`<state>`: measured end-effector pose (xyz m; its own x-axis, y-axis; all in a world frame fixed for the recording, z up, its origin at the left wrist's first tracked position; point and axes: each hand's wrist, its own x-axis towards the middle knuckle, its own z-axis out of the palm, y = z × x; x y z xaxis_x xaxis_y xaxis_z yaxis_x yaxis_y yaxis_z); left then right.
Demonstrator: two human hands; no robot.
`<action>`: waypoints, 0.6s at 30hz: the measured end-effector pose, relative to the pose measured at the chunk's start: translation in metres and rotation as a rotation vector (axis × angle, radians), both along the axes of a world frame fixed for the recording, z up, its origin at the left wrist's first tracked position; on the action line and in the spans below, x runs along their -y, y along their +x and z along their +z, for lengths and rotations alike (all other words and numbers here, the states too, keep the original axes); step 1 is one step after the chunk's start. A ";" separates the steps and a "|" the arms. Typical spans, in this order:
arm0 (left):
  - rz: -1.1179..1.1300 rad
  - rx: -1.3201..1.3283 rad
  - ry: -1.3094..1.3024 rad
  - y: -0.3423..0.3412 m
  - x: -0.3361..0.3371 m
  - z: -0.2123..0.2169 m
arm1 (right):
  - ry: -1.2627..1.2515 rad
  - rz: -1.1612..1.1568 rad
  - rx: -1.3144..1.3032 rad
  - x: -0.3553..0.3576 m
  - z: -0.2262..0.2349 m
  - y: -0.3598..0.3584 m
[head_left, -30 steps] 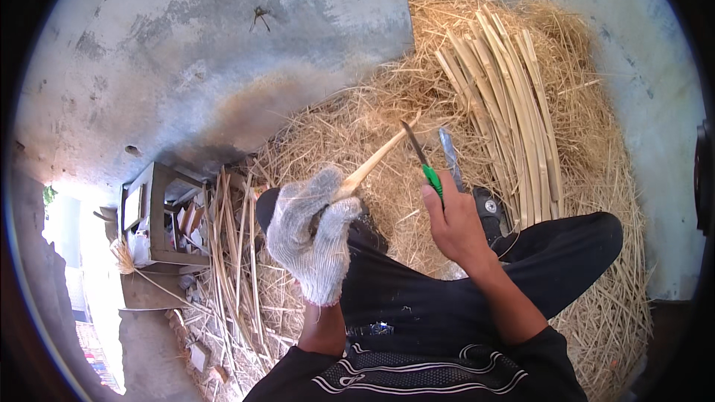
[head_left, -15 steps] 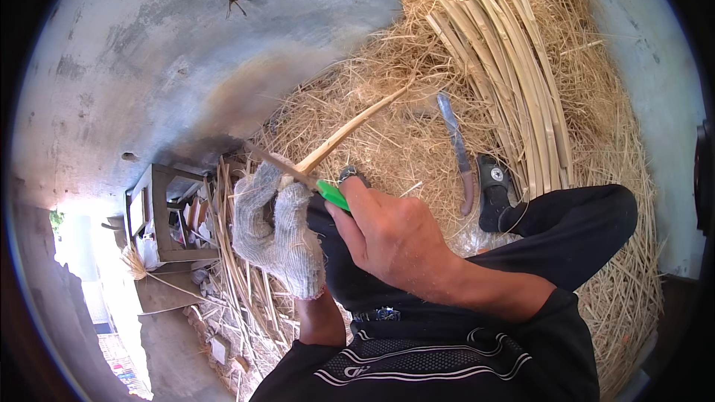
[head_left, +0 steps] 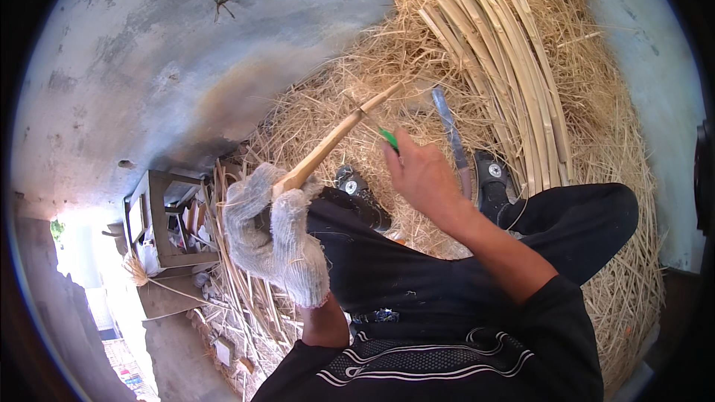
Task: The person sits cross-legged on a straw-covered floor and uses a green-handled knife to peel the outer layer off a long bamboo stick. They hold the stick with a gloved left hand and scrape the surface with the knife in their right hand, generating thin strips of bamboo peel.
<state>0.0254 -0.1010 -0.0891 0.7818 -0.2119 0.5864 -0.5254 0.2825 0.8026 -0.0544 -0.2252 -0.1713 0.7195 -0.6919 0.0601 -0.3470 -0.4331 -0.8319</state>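
Note:
A grey-white knitted glove covers my left hand (head_left: 279,234), whose fingers wrap round the near end of a pale bamboo strip (head_left: 328,143). The strip slants up and away to the right. Bare and closed, my right hand (head_left: 426,179) grips a knife (head_left: 387,136) by its green handle. Its thin blade lies across the strip toward the far end, and appears to touch it. Most of the handle is hidden in my fingers.
Several long split bamboo strips (head_left: 514,82) lie in a bundle at the far right, on a thick litter of shavings (head_left: 357,59). A long curved tool with a wrapped handle (head_left: 448,123) lies between my shoes. A wooden shelf (head_left: 160,216) with clutter stands at the left, below a stained wall (head_left: 149,52).
My right hand has moved the knife forward along the strip, from near the gloved hand to toward the far end. The left hand keeps its hold, slightly lower left.

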 end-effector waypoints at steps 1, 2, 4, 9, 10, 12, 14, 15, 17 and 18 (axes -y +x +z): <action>-0.024 -0.007 0.034 0.001 -0.006 0.000 | -0.006 -0.009 -0.017 0.004 -0.011 -0.003; -0.034 -0.004 0.060 0.001 -0.009 0.001 | -0.019 -0.003 -0.024 0.009 -0.009 0.002; -0.064 -0.082 0.001 -0.005 -0.009 0.002 | -0.023 0.106 0.077 -0.006 0.012 0.000; -0.097 -0.001 0.145 -0.003 -0.016 0.000 | -0.024 0.171 0.324 -0.024 0.051 -0.003; -0.079 -0.095 0.146 -0.008 -0.017 0.006 | -0.059 0.141 0.220 -0.018 0.044 -0.002; -0.028 -0.101 0.196 -0.004 -0.022 0.008 | -0.060 0.084 0.069 -0.012 0.034 -0.004; -0.029 -0.165 0.153 -0.001 -0.027 0.005 | 0.078 0.093 0.081 -0.017 0.038 -0.011; -0.027 -0.177 0.082 0.001 -0.024 0.006 | 0.034 0.161 0.185 -0.020 0.045 -0.010; -0.055 -0.235 -0.043 0.002 -0.015 0.004 | -0.043 0.263 0.359 -0.030 0.055 -0.014; -0.007 -0.200 0.028 0.006 -0.018 -0.001 | -0.145 0.294 0.457 -0.030 0.050 -0.010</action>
